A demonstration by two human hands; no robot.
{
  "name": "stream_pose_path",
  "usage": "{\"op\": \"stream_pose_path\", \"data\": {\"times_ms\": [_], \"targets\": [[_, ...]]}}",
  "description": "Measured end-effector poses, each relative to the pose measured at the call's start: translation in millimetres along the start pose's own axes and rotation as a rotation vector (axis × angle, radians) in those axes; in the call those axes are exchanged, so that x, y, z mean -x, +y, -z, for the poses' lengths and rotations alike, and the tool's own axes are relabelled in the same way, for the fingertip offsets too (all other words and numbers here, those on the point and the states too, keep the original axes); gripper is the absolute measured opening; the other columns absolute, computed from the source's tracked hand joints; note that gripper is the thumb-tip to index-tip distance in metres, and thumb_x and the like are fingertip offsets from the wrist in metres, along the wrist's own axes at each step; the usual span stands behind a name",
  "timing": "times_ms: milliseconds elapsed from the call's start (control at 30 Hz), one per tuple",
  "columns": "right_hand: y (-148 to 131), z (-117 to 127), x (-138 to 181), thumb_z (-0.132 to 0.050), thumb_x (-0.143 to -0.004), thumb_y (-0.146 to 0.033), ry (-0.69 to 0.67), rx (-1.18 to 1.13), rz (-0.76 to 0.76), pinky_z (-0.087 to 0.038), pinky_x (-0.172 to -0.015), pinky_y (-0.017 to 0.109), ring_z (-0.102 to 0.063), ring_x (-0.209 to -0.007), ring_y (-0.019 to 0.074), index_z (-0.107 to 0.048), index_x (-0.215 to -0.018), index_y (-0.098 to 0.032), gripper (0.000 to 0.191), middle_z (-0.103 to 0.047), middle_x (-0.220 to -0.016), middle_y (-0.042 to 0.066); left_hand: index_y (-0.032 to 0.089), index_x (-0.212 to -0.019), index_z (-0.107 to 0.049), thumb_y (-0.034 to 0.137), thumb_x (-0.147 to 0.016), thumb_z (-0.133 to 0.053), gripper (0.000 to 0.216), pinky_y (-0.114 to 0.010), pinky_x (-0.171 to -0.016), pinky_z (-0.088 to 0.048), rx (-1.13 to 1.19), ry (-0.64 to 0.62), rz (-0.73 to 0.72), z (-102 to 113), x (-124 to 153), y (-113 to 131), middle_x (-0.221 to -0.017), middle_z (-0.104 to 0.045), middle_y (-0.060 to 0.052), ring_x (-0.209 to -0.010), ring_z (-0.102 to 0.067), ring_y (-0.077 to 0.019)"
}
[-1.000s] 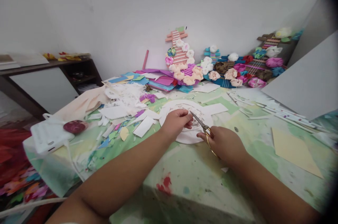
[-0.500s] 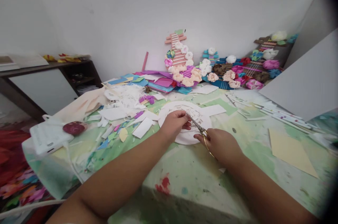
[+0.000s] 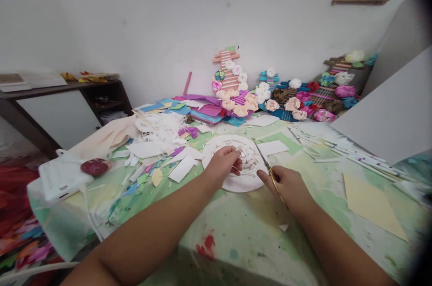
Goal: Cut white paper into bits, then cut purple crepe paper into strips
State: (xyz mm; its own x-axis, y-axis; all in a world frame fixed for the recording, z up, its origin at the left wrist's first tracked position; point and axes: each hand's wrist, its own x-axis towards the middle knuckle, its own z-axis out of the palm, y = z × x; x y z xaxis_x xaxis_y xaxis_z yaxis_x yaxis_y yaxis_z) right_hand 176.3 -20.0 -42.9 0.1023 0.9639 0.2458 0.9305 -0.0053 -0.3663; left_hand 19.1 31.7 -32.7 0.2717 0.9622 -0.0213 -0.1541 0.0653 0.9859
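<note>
My right hand (image 3: 288,187) is wrapped round the gold handles of a pair of scissors (image 3: 266,162). Their blades point up and left over the right side of a round white plate (image 3: 241,185). Above the middle of that plate, my left hand (image 3: 224,162) has its fingers pinched together; what they hold, if anything, is too small to make out. Many small cut white paper pieces (image 3: 249,160) lie on the plate, partly covered by the left hand.
Paper scraps and a heap of white shreds (image 3: 160,128) lie to the left, beside a white device (image 3: 64,176). Craft pieces with paper flowers (image 3: 232,83) lean at the back wall. Rolled white sticks (image 3: 361,155) and a cream sheet (image 3: 371,205) lie right.
The scissors have moved away from my left fingers, to the right, with my right hand. My left hand stays pinched above the plate. The view has tilted up slightly.
</note>
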Motion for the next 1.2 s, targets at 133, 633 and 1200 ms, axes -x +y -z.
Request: {"op": "stream_pose_path", "data": {"times_ms": [133, 633, 1200], "targets": [[-0.1, 0.0, 0.6, -0.032, -0.065, -0.061, 0.009, -0.024, -0.014, -0.024, -0.042, 0.020, -0.032, -0.042, 0.0082, -0.032, -0.047, -0.018, 0.046, -0.037, -0.043, -0.003, 0.014, -0.058, -0.046, 0.027, -0.065, -0.051, 0.015, -0.019, -0.041, -0.040, -0.022, -0.019, -0.020, 0.1, 0.9, -0.1, -0.054, -0.047, 0.000, -0.046, -0.047, -0.0074], [-9.0, 3.0, 6.4, -0.034, -0.067, -0.057, 0.000, 0.126, 0.036, -0.019, -0.043, 0.020, -0.036, -0.044, 0.0092, -0.037, -0.050, -0.019, 0.042, -0.046, -0.048, -0.001, 0.015, -0.078, -0.042, 0.021, -0.070, -0.050, 0.013, -0.028, -0.061, -0.046, 0.306, -0.124, -0.011, -1.2, 2.7, 3.6, -0.069, -0.058, -0.005, -0.059, -0.057, -0.0121], [-11.2, 1.6, 5.9, -0.034, -0.068, -0.054, -0.090, 0.125, 0.060, -0.018, -0.043, 0.021, -0.036, -0.045, 0.0091, -0.038, -0.051, -0.019, 0.040, -0.046, -0.050, -0.001, 0.012, -0.063, -0.050, 0.024, -0.059, -0.063, 0.018, -0.020, -0.056, -0.043, 0.404, -0.091, 0.078, 4.0, -2.2, -4.0, -0.058, -0.054, 0.000, -0.056, -0.053, -0.0068]]}}
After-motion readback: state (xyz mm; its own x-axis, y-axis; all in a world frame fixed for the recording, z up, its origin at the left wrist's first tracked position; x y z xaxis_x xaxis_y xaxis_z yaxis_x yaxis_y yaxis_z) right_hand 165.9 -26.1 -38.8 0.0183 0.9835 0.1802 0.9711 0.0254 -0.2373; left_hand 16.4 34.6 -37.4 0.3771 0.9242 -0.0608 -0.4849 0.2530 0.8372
